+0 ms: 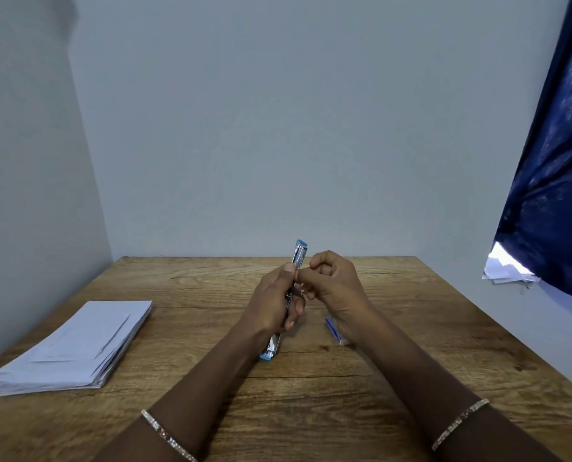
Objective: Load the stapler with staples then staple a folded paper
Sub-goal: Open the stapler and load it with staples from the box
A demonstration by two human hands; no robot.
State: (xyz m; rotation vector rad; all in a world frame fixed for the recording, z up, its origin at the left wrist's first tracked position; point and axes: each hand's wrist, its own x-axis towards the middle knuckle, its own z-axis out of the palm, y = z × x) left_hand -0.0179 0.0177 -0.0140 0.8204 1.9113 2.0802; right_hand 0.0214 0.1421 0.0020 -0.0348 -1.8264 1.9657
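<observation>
My left hand (273, 303) grips a blue and silver stapler (299, 253) swung fully open above the table, one end pointing up and away, the other end showing below my wrist. My right hand (333, 281) is beside it with fingertips pinched against the stapler's metal channel; whether staples sit between those fingers is too small to tell. A small blue staple box (334, 328) lies on the table just under my right wrist. A stack of folded white papers (78, 348) rests at the left of the table.
The wooden table (411, 328) meets a grey wall at the back and left. A dark blue curtain (551, 161) hangs at the right, with some white papers (508, 271) on a ledge below it.
</observation>
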